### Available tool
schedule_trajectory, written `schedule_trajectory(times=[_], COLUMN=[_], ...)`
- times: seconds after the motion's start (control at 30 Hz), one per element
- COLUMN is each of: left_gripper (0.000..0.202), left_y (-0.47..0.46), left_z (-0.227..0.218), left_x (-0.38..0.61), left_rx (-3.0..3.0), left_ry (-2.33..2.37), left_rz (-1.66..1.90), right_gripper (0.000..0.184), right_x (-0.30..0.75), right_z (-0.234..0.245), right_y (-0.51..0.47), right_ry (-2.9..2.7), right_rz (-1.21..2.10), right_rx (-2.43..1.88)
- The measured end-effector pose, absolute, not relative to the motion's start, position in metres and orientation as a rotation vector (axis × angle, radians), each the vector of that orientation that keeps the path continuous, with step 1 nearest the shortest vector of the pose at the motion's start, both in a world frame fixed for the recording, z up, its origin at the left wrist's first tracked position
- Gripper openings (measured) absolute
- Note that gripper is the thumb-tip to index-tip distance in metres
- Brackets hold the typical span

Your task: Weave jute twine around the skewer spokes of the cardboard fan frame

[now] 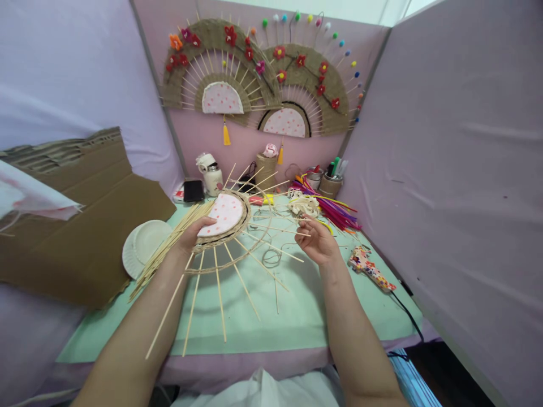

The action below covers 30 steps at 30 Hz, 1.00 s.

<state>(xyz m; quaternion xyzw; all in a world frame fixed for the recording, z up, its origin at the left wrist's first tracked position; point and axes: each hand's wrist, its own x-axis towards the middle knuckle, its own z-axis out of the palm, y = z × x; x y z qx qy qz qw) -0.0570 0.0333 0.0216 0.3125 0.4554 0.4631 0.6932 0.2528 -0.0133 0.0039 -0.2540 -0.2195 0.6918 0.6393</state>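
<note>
Fingers [207, 224] of the left hand [190, 234] are closed over the near edge of the fan frame [224, 213], the thumb underneath and the fingertips pressed flat on its pink dotted half-disc. This grip is judged to keep the frame raised and tilted toward the camera, so that the thin sticks radiating from it hang free over the table [297, 322] and can be reached from the other side.

Fingers [306, 227] of the right hand [317, 242] are curled, palm turned up, with thumb and forefinger drawn close together just beside the frame's right-hand sticks. A pale cord [271, 258] is seen looping on the table between the 2 hands; whether its end is pinched in those fingertips cannot be told, as the strand is too thin.

Further out, a loose bundle of sticks [167, 251] is laid slantwise under the left wrist, partly over a stack of paper plates [142, 243]. A patterned glue gun [370, 269] lies right of the right hand, its lead trailing off the table edge. Coloured pipe cleaners [335, 210] and pots are kept at the back, and 2 finished fans [220, 62] are pinned to the wall behind.
</note>
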Motion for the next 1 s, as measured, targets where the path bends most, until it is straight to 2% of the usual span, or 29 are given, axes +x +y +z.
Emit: schedule_trajectory(times=[0.33, 0.7, 1.0], left_gripper=[0.046, 0.041, 0.037], left_y=[0.035, 0.026, 0.017], left_z=[0.024, 0.027, 0.020], left_x=[-0.063, -0.052, -0.035], left_rx=[0.704, 0.671, 0.637], left_ry=[1.029, 1.026, 0.968], left_rz=[1.015, 0.960, 0.783], right_gripper=[0.020, 0.022, 0.025], right_x=[0.259, 0.256, 0.243], right_z=[0.008, 0.001, 0.002], right_y=[-0.015, -0.007, -0.007], right_ry=[-0.518, -0.390, -0.354], right_rz=[1.441, 1.449, 1.438], right_rx=[-0.554, -0.641, -0.640])
